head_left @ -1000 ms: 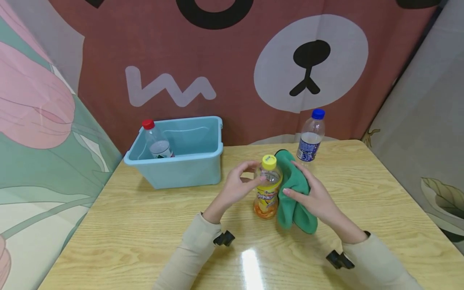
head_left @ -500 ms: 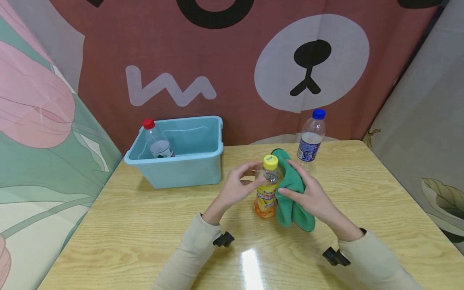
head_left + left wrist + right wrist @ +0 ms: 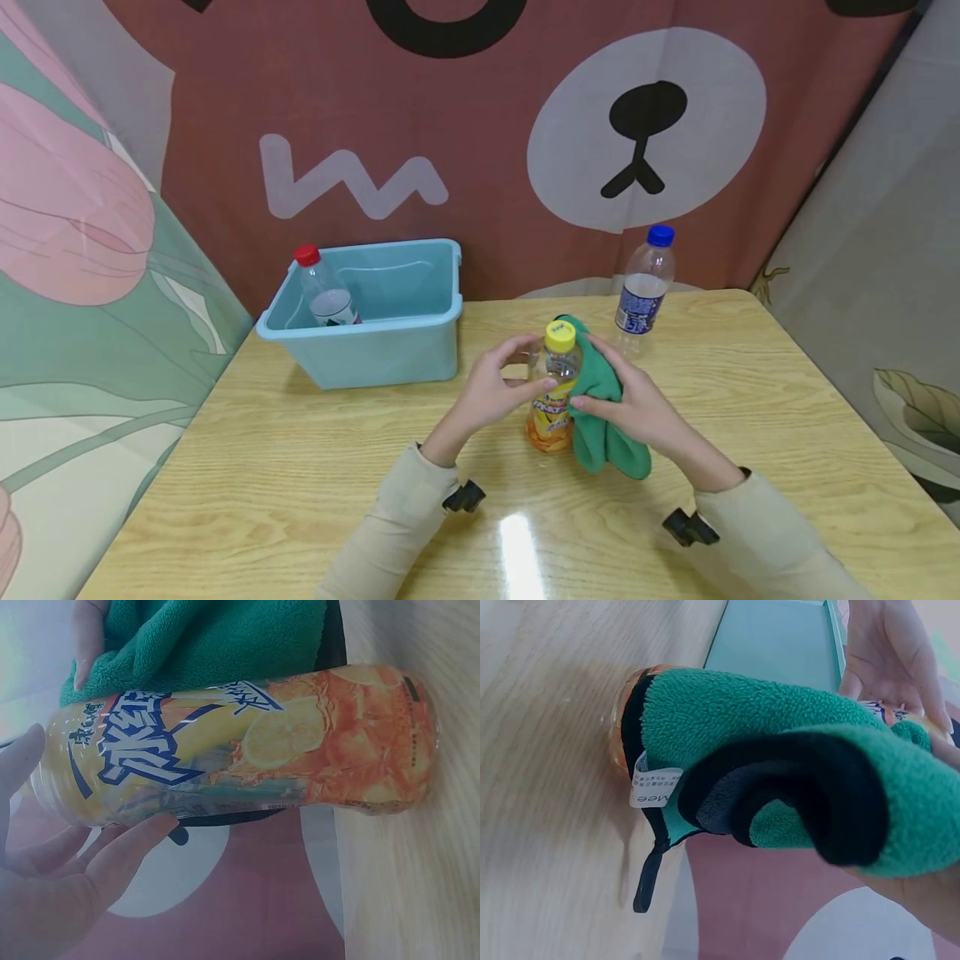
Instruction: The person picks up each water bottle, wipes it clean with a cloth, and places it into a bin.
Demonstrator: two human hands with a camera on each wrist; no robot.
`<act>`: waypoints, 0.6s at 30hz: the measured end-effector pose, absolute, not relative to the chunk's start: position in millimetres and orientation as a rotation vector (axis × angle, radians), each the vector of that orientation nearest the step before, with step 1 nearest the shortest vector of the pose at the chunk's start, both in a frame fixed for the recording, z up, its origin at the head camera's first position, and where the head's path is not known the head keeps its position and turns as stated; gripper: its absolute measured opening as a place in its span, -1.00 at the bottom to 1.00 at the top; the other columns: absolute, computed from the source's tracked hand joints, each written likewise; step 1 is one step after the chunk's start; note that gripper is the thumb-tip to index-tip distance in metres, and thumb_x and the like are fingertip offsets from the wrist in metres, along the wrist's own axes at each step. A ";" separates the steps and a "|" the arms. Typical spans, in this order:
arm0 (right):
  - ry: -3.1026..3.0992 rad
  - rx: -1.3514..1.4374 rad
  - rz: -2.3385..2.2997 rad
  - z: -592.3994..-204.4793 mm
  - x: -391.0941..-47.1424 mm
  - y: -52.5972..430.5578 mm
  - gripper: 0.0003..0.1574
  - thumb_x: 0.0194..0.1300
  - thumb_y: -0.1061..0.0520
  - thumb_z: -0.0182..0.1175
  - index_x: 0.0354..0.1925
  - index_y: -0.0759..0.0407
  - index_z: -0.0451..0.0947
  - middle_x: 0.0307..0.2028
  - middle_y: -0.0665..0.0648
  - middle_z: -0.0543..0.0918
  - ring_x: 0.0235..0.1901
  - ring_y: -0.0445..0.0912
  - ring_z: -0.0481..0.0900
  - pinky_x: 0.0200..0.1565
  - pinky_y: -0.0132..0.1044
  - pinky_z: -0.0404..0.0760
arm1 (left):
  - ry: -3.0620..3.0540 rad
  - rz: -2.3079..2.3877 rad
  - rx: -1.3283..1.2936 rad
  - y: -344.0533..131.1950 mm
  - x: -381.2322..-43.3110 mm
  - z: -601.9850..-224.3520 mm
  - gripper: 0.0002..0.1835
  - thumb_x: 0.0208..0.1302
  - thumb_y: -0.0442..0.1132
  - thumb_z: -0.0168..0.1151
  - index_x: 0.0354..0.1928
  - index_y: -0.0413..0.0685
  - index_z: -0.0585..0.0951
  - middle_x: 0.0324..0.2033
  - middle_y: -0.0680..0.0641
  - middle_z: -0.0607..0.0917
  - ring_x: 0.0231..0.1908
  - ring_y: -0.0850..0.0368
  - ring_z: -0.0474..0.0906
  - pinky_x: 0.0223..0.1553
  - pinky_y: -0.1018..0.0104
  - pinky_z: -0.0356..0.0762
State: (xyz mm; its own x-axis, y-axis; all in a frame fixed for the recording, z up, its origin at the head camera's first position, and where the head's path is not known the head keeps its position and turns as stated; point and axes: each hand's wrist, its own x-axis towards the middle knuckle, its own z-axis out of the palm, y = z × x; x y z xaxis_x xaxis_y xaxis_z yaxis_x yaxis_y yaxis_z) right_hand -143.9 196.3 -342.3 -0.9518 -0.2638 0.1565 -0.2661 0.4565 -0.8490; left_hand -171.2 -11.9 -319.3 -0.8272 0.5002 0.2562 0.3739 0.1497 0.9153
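Note:
A clear plastic drink bottle (image 3: pixel 551 412) with a yellow cap and a yellow-orange label stands upright on the wooden table. My left hand (image 3: pixel 492 390) grips it from the left around its upper part, with thumb and fingers at the label's upper end in the left wrist view. On the bottle's other side, my right hand (image 3: pixel 643 406) holds a folded green towel (image 3: pixel 611 450) against it. Dark edging, a white tag (image 3: pixel 655 787) and a hanging loop (image 3: pixel 648 881) show on the towel in the right wrist view. Some right fingers are hidden by the cloth.
At the back left stands a light blue plastic bin (image 3: pixel 390 358) with a red-capped bottle (image 3: pixel 330 302) leaning inside. Behind my right hand is a blue-capped bottle (image 3: pixel 642 304), upright near the table's back edge. A printed curtain (image 3: pixel 480 108) hangs behind the table.
My right hand has moved a little left with the towel, bringing it closer around the bottle's right side. The left hand stays on the bottle, its thumb slightly lower.

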 end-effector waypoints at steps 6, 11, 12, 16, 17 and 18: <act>-2.681 0.552 1.684 -348.0 -150.6 201.8 -0.04 0.17 0.11 0.25 0.38 0.16 -0.04 0.21 0.30 0.29 0.15 0.18 0.30 0.11 0.15 0.29 | 2.288 1.789 0.857 -11.5 -171.7 -320.8 -0.42 0.10 -0.40 0.28 0.18 -0.36 0.33 0.05 -0.32 0.44 0.04 -0.21 0.40 -0.16 0.33 0.55; -2.707 0.547 1.790 -359.3 -155.7 205.7 -0.02 0.15 0.07 0.26 0.38 0.17 -0.04 0.26 0.27 0.24 0.24 0.18 0.16 0.19 0.19 0.11 | 2.287 1.800 0.837 -10.9 -172.1 -322.4 -0.42 0.09 -0.40 0.28 0.18 -0.35 0.34 0.04 -0.29 0.46 0.04 -0.18 0.41 -0.16 0.33 0.55; -2.709 0.542 1.807 -362.0 -156.1 205.7 -0.02 0.15 0.07 0.26 0.38 0.18 -0.04 0.26 0.27 0.24 0.25 0.18 0.15 0.20 0.19 0.09 | 2.287 1.804 0.836 -10.8 -172.2 -322.9 -0.42 0.09 -0.40 0.28 0.17 -0.35 0.34 0.04 -0.29 0.46 0.04 -0.18 0.41 -0.16 0.33 0.55; -2.705 0.518 1.835 -372.1 -156.5 204.7 -0.02 0.14 0.08 0.27 0.38 0.19 -0.03 0.25 0.28 0.25 0.25 0.19 0.15 0.21 0.19 0.07 | 2.288 1.816 0.834 -11.0 -172.2 -324.1 -0.42 0.09 -0.41 0.28 0.17 -0.36 0.35 0.03 -0.29 0.47 0.04 -0.17 0.41 -0.16 0.34 0.55; -2.698 0.519 1.842 -374.1 -156.6 204.5 -0.03 0.15 0.09 0.27 0.38 0.19 -0.03 0.25 0.28 0.25 0.25 0.18 0.14 0.21 0.19 0.07 | 2.288 1.818 0.833 -11.0 -172.3 -324.4 -0.42 0.09 -0.40 0.28 0.17 -0.35 0.35 0.02 -0.29 0.48 0.04 -0.17 0.42 -0.16 0.34 0.55; -2.691 0.514 1.845 -375.7 -156.5 204.6 -0.03 0.15 0.10 0.26 0.37 0.20 -0.02 0.25 0.29 0.25 0.25 0.19 0.14 0.21 0.19 0.07 | 2.289 1.820 0.833 -11.0 -172.3 -324.6 -0.42 0.09 -0.40 0.28 0.17 -0.35 0.35 0.02 -0.29 0.48 0.04 -0.16 0.42 -0.15 0.34 0.55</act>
